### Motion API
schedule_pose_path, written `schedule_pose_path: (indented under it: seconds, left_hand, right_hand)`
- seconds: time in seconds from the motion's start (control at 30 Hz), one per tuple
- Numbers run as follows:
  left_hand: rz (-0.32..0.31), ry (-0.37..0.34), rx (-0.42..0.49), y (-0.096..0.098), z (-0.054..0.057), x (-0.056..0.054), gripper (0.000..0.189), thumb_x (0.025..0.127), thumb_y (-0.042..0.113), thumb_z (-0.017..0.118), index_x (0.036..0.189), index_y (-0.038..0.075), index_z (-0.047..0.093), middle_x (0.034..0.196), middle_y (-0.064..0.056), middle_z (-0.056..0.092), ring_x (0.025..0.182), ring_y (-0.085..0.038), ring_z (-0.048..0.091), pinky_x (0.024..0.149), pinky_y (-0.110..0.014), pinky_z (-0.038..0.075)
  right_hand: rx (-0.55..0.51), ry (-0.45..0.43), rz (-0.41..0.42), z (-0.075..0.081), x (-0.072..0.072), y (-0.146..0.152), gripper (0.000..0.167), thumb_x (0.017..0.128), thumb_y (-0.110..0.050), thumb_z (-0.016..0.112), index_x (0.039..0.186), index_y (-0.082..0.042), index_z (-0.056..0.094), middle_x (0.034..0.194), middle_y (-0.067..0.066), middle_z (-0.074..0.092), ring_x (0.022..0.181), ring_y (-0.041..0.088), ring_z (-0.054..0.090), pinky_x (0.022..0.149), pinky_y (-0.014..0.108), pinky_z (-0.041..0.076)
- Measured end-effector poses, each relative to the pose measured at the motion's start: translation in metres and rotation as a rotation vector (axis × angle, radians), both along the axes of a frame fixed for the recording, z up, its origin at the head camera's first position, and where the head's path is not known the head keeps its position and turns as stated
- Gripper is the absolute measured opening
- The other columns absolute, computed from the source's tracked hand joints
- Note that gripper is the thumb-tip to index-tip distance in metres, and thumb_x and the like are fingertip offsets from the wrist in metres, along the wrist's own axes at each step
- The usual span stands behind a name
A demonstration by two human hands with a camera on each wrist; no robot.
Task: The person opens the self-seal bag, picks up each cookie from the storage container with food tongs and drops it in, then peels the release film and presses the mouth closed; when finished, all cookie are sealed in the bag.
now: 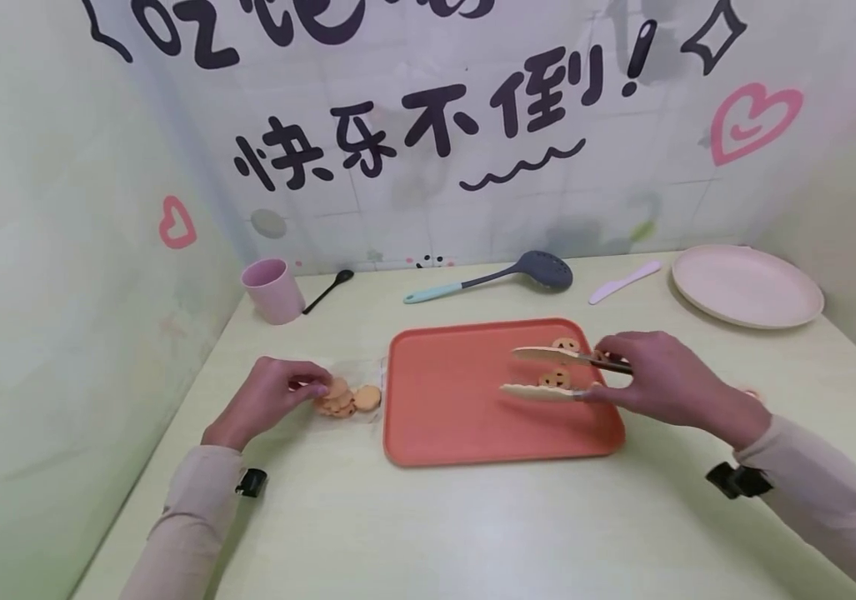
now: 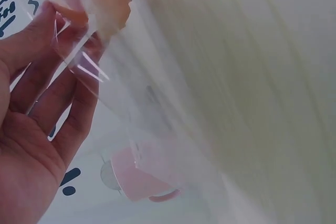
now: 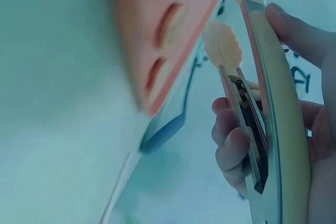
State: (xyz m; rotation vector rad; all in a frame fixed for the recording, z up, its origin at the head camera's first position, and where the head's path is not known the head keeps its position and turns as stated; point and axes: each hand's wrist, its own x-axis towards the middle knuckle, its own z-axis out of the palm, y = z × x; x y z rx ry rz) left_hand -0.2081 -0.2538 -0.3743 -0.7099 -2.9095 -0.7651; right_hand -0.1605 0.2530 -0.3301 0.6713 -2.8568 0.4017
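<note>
Apparently the step in hand is laying out smiley-face cookies (image 1: 555,380) with tongs (image 3: 283,119), since two lie toward the right side of the red tray (image 1: 450,392), about the tongs' parted tips. Meanwhile the right hand (image 1: 678,379) grips the tongs by the handles, and the left hand (image 1: 266,400) pinches the clear plastic bag (image 2: 118,72), left of the tray, in which more cookies (image 1: 339,405) seem to lie heaped. Likely the next move calls for swinging the tongs leftward while the bag is steadied
</note>
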Motion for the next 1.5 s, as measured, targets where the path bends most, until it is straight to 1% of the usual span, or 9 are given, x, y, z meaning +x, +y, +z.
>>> schedule_pose_path:
  seconds: [0.13,0.27,0.4,0.57,0.83,1.07,1.23,1.4,1.5]
  left_hand:
    - [-0.003,0.007,-0.012,0.001,0.001,0.000,0.020,0.084,0.014,0.081,0.104,0.015,0.079,0.098,0.000,0.079,0.089,-0.015,0.075,0.079,-0.033,0.063]
    - [-0.004,0.002,-0.023,0.002,0.003,0.000,0.020,0.084,0.013,0.081,0.104,0.015,0.079,0.097,0.000,0.079,0.090,-0.016,0.075,0.079,-0.033,0.063]
    - [-0.001,-0.003,-0.032,0.002,0.004,0.001,0.020,0.084,0.013,0.081,0.104,0.014,0.079,0.097,-0.001,0.079,0.090,-0.016,0.075,0.079,-0.033,0.063]
    - [0.009,-0.013,-0.035,0.003,0.004,0.002,0.019,0.085,0.014,0.080,0.104,0.014,0.080,0.099,-0.002,0.079,0.090,-0.017,0.075,0.079,-0.035,0.063]
    - [-0.001,-0.015,-0.032,0.003,0.004,0.000,0.019,0.085,0.013,0.080,0.104,0.014,0.079,0.098,-0.002,0.079,0.090,-0.016,0.076,0.080,-0.035,0.063]
    - [-0.005,-0.008,-0.030,0.004,0.005,-0.001,0.019,0.085,0.013,0.080,0.104,0.014,0.080,0.098,-0.002,0.079,0.088,-0.015,0.074,0.079,-0.034,0.063]
    - [-0.003,-0.006,-0.025,0.005,0.008,0.000,0.018,0.085,0.014,0.080,0.103,0.014,0.080,0.098,-0.002,0.079,0.087,-0.014,0.074,0.079,-0.033,0.063]
    - [0.001,-0.012,-0.031,0.004,0.008,0.001,0.019,0.085,0.014,0.080,0.104,0.014,0.080,0.098,-0.002,0.079,0.087,-0.015,0.074,0.079,-0.034,0.063]
    - [0.008,-0.015,-0.034,0.003,0.008,0.001,0.019,0.085,0.014,0.079,0.104,0.014,0.080,0.099,-0.002,0.079,0.088,-0.015,0.074,0.080,-0.035,0.063]
  right_hand:
    - [0.009,0.027,-0.042,-0.008,0.011,0.024,0.042,0.072,-0.050,0.087,0.090,-0.017,0.070,0.078,-0.009,0.067,0.068,0.003,0.054,0.061,0.026,0.045]
    - [0.011,0.054,-0.054,-0.015,0.017,0.041,0.039,0.070,-0.048,0.089,0.088,-0.019,0.069,0.076,-0.011,0.064,0.065,-0.001,0.047,0.057,0.022,0.039]
    - [0.010,0.077,-0.066,-0.019,0.020,0.051,0.037,0.069,-0.046,0.090,0.085,-0.021,0.067,0.075,-0.012,0.062,0.063,-0.003,0.043,0.055,0.020,0.037]
    - [0.034,0.053,-0.079,-0.019,0.022,0.056,0.037,0.070,-0.045,0.089,0.086,-0.021,0.067,0.075,-0.012,0.061,0.063,-0.002,0.042,0.055,0.021,0.036]
    - [0.038,0.050,-0.065,-0.018,0.020,0.057,0.034,0.071,-0.045,0.089,0.084,-0.022,0.067,0.072,-0.013,0.062,0.062,-0.004,0.043,0.054,0.021,0.037]
    - [0.024,0.012,-0.051,-0.018,0.018,0.054,0.029,0.073,-0.043,0.088,0.081,-0.024,0.066,0.071,-0.017,0.062,0.060,-0.005,0.044,0.053,0.019,0.035]
    - [0.007,0.035,-0.038,-0.019,0.018,0.050,0.029,0.072,-0.042,0.089,0.080,-0.026,0.066,0.070,-0.018,0.062,0.060,-0.006,0.043,0.053,0.019,0.035]
    - [-0.025,0.073,0.007,-0.020,0.015,0.037,0.030,0.070,-0.040,0.090,0.079,-0.025,0.066,0.068,-0.018,0.060,0.060,-0.006,0.045,0.054,0.018,0.038]
    - [-0.045,0.041,0.032,-0.018,0.012,0.023,0.029,0.072,-0.040,0.090,0.080,-0.023,0.068,0.070,-0.017,0.062,0.063,-0.003,0.049,0.056,0.019,0.042]
